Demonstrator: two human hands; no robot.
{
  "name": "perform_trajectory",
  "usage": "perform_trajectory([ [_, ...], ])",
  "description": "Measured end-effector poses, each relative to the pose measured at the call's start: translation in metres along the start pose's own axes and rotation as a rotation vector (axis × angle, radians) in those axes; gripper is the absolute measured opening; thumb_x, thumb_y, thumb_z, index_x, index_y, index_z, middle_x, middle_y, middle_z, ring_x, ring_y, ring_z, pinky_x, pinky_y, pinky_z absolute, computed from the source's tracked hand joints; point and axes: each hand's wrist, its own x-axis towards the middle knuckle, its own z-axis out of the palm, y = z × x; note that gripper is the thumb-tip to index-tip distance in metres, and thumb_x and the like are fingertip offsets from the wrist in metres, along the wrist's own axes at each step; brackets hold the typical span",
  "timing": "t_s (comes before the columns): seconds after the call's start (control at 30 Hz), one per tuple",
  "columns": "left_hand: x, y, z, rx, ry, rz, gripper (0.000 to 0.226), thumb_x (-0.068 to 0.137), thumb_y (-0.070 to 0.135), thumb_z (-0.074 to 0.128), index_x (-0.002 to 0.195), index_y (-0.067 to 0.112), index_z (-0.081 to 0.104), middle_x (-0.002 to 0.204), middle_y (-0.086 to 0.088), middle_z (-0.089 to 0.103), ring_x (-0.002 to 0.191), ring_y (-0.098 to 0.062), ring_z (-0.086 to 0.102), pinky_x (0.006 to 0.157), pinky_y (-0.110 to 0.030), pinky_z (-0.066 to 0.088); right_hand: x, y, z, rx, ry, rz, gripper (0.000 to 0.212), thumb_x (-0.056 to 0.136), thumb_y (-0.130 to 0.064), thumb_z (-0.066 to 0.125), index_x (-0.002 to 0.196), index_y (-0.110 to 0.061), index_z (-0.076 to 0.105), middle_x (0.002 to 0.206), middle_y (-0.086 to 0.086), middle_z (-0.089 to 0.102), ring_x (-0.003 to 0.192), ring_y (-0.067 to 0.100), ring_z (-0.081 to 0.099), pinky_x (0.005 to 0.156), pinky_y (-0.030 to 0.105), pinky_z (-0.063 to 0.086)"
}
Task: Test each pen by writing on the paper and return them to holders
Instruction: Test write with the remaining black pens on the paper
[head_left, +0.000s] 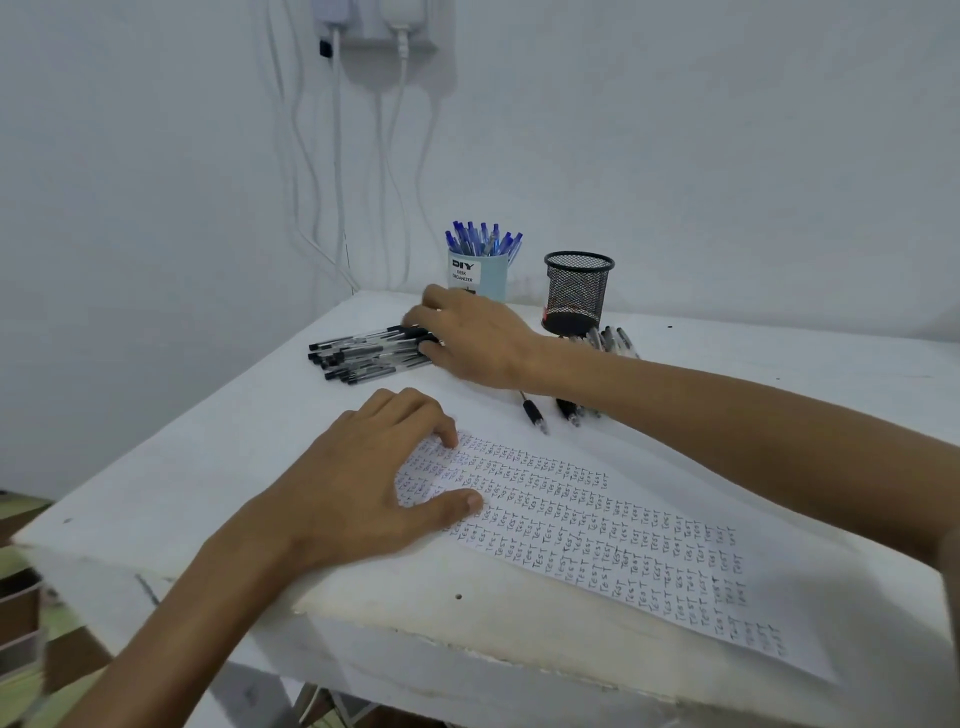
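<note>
I find the paper largely filled, blue pens standing in their cup, black pens loose on the table, mesh holder seemingly empty; my left hand presses the paper flat, my right hand covers the pile, grip indeterminable.

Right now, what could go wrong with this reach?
The right hand is in the pen pile near the table's left edge; a nudge could roll some off.
Its forearm crosses over stray pens by the mesh holder; pulling back may sweep them or tip it.
Only the left hand pins the paper; it may shift.
</note>
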Motion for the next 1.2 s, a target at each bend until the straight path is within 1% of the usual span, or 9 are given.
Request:
perform_trajectory([
  [0.1,0.0,0.0,0.0,0.003,-0.004,-0.002,0.051,0.083,0.085,0.047,0.113,0.044,0.051,0.12,0.029,0.049,0.118,0.001,0.045,0.099,-0.033,0.043,0.012,-0.005,0.009,-0.001,0.028,-0.088,0.039,0.102,-0.031,0.053,0.139,-0.017,0.056,0.13,0.009,0.053,0.108,0.023,0.056,0.071,0.037,0.05],
  [0.23,0.001,-0.001,0.001,0.004,-0.008,-0.003,0.053,0.082,0.086,0.046,0.113,0.044,0.051,0.12,0.028,0.05,0.117,0.0,0.046,0.098,-0.034,0.044,0.018,-0.007,0.015,-0.081,0.067,-0.205,0.031,0.103,-0.033,0.053,0.124,-0.013,0.064,0.125,0.008,0.057,0.109,0.022,0.054,0.061,0.035,0.047],
  [0.4,0.0,-0.001,0.001,0.004,0.002,0.0,0.052,0.082,0.086,0.046,0.113,0.043,0.051,0.12,0.028,0.05,0.118,0.0,0.046,0.099,-0.034,0.043,0.017,-0.004,0.019,-0.09,0.238,-0.234,0.019,0.1,-0.024,0.059,0.104,-0.006,0.064,0.095,0.008,0.068,0.09,0.028,0.059,0.062,0.043,0.052],
  [0.57,0.0,-0.001,0.002,0.0,0.008,0.012,0.052,0.083,0.085,0.047,0.113,0.043,0.052,0.121,0.028,0.05,0.118,-0.001,0.046,0.099,-0.036,0.045,-0.003,-0.005,0.006,0.127,0.23,-0.07,0.025,0.107,-0.027,0.039,0.117,-0.011,0.055,0.093,0.006,0.061,0.078,0.026,0.054,0.069,0.048,0.049],
  [0.7,0.001,-0.001,0.002,0.002,0.007,0.013,0.052,0.083,0.086,0.045,0.112,0.043,0.051,0.121,0.028,0.049,0.119,-0.003,0.046,0.099,-0.035,0.044,-0.024,-0.004,-0.004,0.274,0.24,0.177,0.057,0.096,-0.069,0.039,0.084,-0.015,0.056,0.07,-0.001,0.058,0.066,0.017,0.052,0.063,0.035,0.042],
  [0.8,0.001,-0.001,0.002,0.007,0.005,0.012,0.053,0.083,0.087,0.044,0.112,0.044,0.051,0.121,0.029,0.049,0.12,-0.004,0.046,0.099,-0.035,0.044,-0.036,0.002,-0.013,0.324,0.275,0.295,0.063,0.086,-0.079,0.045,0.077,-0.017,0.054,0.059,-0.001,0.055,0.053,0.012,0.046,0.054,0.029,0.036],
  [0.9,0.001,-0.001,0.001,0.006,0.002,0.011,0.054,0.083,0.088,0.043,0.112,0.044,0.051,0.122,0.029,0.049,0.121,-0.004,0.046,0.099,-0.035,0.044,-0.048,0.004,-0.02,0.429,0.295,0.309,0.061,0.089,-0.072,0.036,0.081,-0.015,0.057,0.057,-0.001,0.055,0.049,0.011,0.042,0.052,0.028,0.036],
  [1.03,0.0,-0.001,0.001,0.001,0.002,0.004,0.054,0.081,0.089,0.042,0.111,0.045,0.051,0.122,0.029,0.048,0.123,-0.002,0.044,0.1,-0.034,0.044,-0.063,0.009,-0.037,0.689,0.29,0.356,0.052,0.104,-0.051,0.044,0.077,-0.009,0.06,0.051,-0.012,0.044,0.046,0.007,0.036,0.051,0.015,0.035],
  [1.2,0.0,-0.002,0.002,0.005,-0.005,0.003,0.055,0.082,0.09,0.04,0.112,0.045,0.05,0.122,0.03,0.048,0.125,-0.004,0.044,0.101,-0.034,0.044,-0.082,0.012,-0.043,1.12,0.33,0.565,0.048,0.109,-0.035,0.042,0.083,-0.003,0.068,0.059,0.002,0.055,0.052,0.016,0.052,0.051,0.027,0.041],
])
